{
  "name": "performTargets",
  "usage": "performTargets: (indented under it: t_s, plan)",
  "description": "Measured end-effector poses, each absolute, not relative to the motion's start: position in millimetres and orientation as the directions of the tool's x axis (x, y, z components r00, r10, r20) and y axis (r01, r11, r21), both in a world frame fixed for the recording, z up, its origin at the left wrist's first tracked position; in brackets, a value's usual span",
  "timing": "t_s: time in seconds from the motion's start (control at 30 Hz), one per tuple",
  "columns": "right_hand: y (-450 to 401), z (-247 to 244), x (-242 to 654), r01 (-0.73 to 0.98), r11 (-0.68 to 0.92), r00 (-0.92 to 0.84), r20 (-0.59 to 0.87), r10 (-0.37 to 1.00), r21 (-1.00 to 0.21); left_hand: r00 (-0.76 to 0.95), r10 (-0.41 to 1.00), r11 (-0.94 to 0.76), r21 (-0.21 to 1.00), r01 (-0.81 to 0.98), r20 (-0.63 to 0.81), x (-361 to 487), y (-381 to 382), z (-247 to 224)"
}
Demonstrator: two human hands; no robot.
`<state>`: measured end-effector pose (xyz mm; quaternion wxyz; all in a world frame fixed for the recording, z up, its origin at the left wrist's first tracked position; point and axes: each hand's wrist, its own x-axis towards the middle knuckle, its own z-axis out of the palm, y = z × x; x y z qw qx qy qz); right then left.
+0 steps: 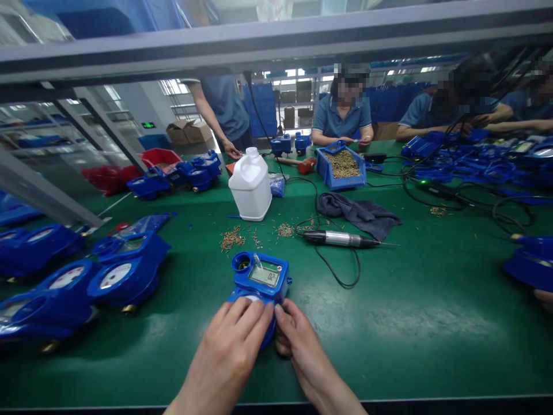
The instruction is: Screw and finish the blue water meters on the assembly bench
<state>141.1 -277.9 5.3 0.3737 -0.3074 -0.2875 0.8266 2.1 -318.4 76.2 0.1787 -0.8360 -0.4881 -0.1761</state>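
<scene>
A blue water meter (264, 271) with a small lit-up display stands on the green bench in front of me. My left hand (237, 331) lies over its lower round part, fingers bent around it and covering most of the dial. At the meter's right side, my right hand (300, 340) grips the edge with thumb and curled fingers; whatever else may be between those fingertips is hidden. Just beyond the meter lie loose brass screws (232, 238). An electric screwdriver (339, 238) rests on the bench to the right of them.
Several blue meters (116, 276) crowd the left side. Behind the screws stand a white jug (250, 187), a mallet (306, 165) and a blue bin of screws (341, 181). A dark cloth (358, 210) and cables lie nearby. Co-workers (343, 112) are across the bench; a metal beam (276, 43) crosses above.
</scene>
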Motion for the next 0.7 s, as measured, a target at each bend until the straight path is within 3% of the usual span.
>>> performTargets:
  t_s: [0.17, 0.3, 0.4, 0.7]
  plan:
    - [-276.3, -4.0, 136.8, -0.444, -0.527, -0.545, -0.248, 0.801, -0.725, 0.396, 0.718, -0.363, -0.179, 0.915, 0.573, 4.0, -323.3, 59.7]
    - [-277.2, -5.5, 135.3, -0.452, -0.517, -0.526, -0.250, 0.813, -0.727, 0.187, 0.705, -0.216, -0.044, 0.975, 0.684, 19.4, -320.2, 44.7]
    - [-277.7, -3.6, 135.9, -0.450, -0.518, -0.517, -0.261, 0.815, -0.727, 0.057, 0.723, -0.110, 0.034, 0.993, 0.689, 29.7, -318.0, 36.8]
    - [-279.4, 0.0, 139.5, -0.420, -0.518, -0.522, -0.268, 0.810, -0.745, 0.003, 0.720, -0.027, 0.024, 0.999, 0.694, 36.2, -323.6, 35.6]
